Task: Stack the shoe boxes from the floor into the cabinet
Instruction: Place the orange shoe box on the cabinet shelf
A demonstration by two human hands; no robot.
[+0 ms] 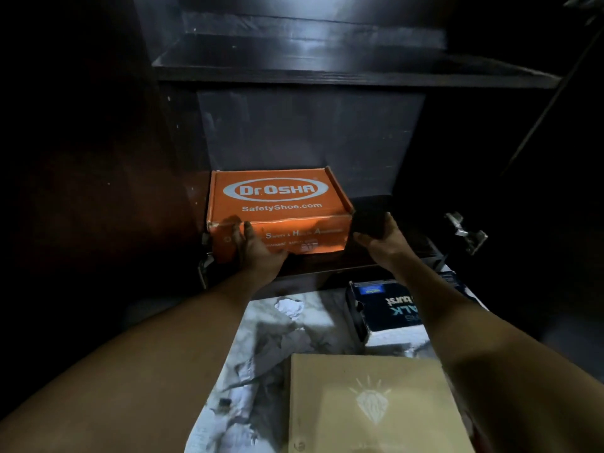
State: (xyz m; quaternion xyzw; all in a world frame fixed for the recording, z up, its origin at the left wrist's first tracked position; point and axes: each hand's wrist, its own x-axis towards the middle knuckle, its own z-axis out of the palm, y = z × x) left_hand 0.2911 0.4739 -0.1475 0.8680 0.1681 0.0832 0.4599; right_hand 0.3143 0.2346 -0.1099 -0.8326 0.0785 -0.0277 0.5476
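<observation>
Closest, a tan diamond box [376, 403] and a dark blue box [389, 313] are lying on the floor [277, 338]. An orange Dr.Osha box [277, 204] is being pressed onto the cabinet shelf [327, 271] by the flat left hand [258, 250]; the right hand [380, 238] is being hidden by shadow, so its grip cannot be told. Pushed unevenly, it could be jammed crooked.

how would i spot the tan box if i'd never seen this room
Start at the dark cabinet, then look down to the marbled floor before it. Two boxes lie there, and the tan box is the one nearer the camera. Unlike the dark blue box, it is plain brown with a pale diamond on its lid.
</observation>
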